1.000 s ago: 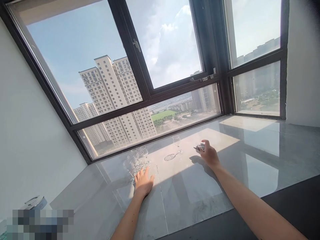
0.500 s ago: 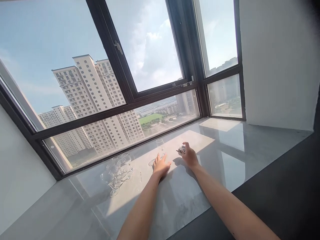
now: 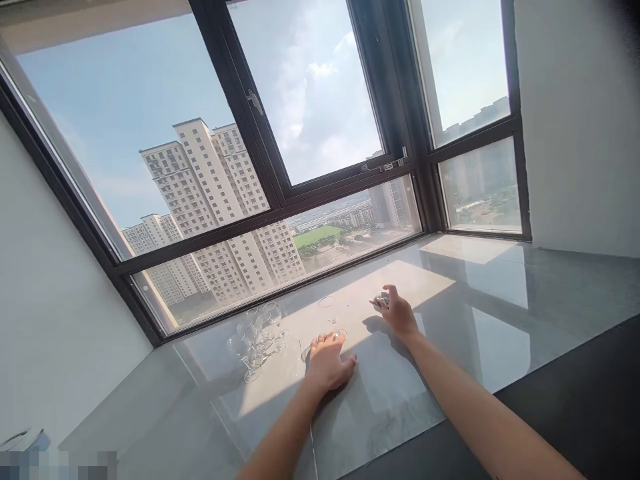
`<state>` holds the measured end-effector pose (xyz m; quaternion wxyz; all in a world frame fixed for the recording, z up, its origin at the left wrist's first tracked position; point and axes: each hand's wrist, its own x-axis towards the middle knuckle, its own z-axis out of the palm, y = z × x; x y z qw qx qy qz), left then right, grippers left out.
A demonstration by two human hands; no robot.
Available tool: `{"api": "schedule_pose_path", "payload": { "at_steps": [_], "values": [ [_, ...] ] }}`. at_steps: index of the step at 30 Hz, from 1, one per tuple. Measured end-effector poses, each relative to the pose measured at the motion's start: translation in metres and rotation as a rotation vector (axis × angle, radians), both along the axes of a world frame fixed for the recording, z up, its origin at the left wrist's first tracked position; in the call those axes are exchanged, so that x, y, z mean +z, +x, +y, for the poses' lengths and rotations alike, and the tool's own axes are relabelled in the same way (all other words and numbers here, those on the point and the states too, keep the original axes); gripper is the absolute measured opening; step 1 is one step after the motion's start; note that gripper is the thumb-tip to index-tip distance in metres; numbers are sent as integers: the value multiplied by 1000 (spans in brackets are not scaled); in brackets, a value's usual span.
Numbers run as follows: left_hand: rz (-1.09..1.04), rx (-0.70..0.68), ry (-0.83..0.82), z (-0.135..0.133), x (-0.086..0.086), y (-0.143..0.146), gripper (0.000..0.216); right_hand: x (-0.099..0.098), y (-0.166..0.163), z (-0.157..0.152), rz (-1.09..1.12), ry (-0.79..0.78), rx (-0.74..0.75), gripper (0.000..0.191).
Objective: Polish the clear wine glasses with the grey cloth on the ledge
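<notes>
My left hand rests low over the sill with its fingers bent at the foot of a clear stemmed glass. The glass stands upright beyond the fingertips; part of its foot is hidden by them. My right hand is closed around a small crumpled white cloth, held just right of the glass and slightly above the sill. Further left stands a tight group of several clear stemmed glasses, apart from both hands.
The glossy grey window sill has a dark front edge at lower right. Dark window frames border its back, with white walls at both sides. Bright sunlight and reflections make the glass outlines faint. A partly blurred white object shows at lower left.
The view has swung, so the scene sits further right. My left hand and the single glass have come toward me and slightly left along the sill. My right hand keeps the cloth.
</notes>
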<state>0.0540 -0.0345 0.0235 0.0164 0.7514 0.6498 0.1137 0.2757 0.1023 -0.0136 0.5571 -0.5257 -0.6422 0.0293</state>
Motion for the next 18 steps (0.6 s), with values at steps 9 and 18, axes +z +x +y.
{"api": "schedule_pose_path", "payload": {
  "at_steps": [9,18],
  "values": [
    [0,363,21,-94,-3,-96,58,0,2,-2,-9,-80,0,34],
    [-1,481,58,-78,-8,-110,59,-3,3,-1,-8,-61,-11,34]
  ]
}}
